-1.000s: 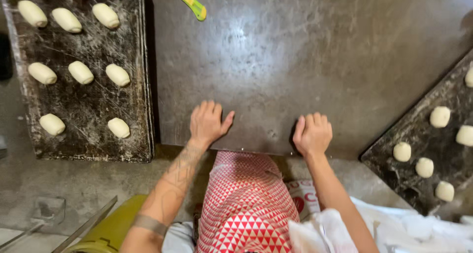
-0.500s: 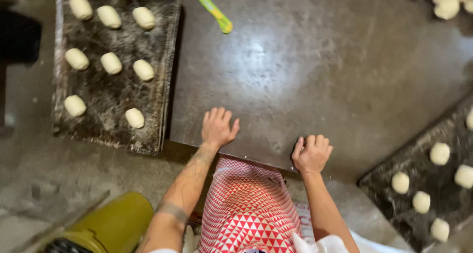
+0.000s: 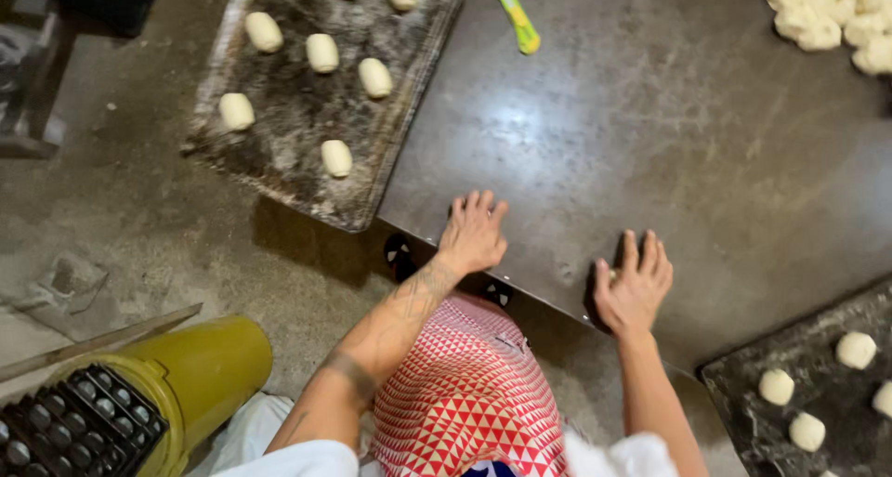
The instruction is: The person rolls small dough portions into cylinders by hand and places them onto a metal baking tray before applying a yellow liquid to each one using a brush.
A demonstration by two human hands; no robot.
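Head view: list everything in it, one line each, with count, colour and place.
Table: one, dark metal, centre and right.
Left tray: one, dark and floured, overhanging the table's left edge.
Rolls: seven, pale, on the left tray.
Right tray: one, dark, lower right.
Dough balls: at least four, pale, on the right tray.
Dough heap: one, pale, top right.
Scraper: one, yellow-green, top centre on the table.
Bucket: one, olive yellow, lower left on the floor.
Apron: one, red and white, bottom centre.
Left hand: flat on the table's near edge.
Right hand: palm down near the same edge.
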